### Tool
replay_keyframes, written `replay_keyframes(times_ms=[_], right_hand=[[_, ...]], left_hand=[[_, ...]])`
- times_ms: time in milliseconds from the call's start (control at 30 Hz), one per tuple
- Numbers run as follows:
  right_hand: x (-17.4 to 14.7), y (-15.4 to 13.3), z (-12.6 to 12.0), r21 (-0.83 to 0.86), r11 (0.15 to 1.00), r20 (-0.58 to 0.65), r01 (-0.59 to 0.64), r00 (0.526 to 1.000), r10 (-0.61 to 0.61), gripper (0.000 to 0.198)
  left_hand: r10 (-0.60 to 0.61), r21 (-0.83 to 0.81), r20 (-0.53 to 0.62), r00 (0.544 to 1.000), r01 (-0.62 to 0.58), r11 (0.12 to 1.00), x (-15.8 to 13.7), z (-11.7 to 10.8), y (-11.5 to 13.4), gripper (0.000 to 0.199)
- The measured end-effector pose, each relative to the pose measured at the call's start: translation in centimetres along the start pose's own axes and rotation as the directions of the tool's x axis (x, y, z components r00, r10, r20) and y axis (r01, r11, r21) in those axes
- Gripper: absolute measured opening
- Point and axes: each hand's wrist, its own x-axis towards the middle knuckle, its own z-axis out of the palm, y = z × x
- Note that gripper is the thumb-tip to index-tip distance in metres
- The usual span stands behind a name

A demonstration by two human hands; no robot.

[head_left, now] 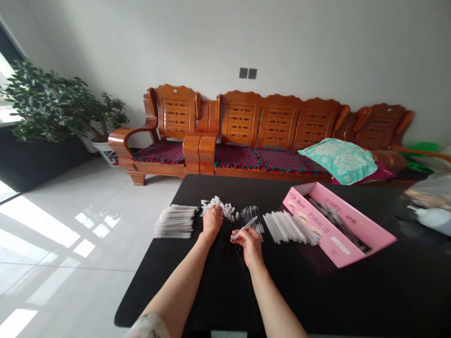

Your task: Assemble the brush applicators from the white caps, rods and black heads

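In the head view my right hand is closed around a pen, a pale barrel tilted up to the right. My left hand is at the near edge of a pile of white pen caps, its fingers drawn together among them. What its fingertips hold is hidden. Below my right hand lies a heap of small black parts. Behind that hand is a row of thin dark pen refills. White pen barrels lie to the right. Finished-looking white pens are stacked on the left.
A pink box holding dark thin sticks stands on the black table, right of the barrels. A plastic bag lies at the far right. Behind the table is a wooden bench with a turquoise pillow.
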Motion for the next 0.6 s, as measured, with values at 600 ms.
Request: replay_keyframes(times_ms=[600], right_hand=[[-2.5, -2.1, 0.9, -0.68, 0.655, 0.34, 0.331, 0.933, -0.118, 0.027]], left_hand=[[-0.332, -0.96, 0.148, 0.931, 0.216, 0.178, -4.7, -0.5, -1.3, 0.041]])
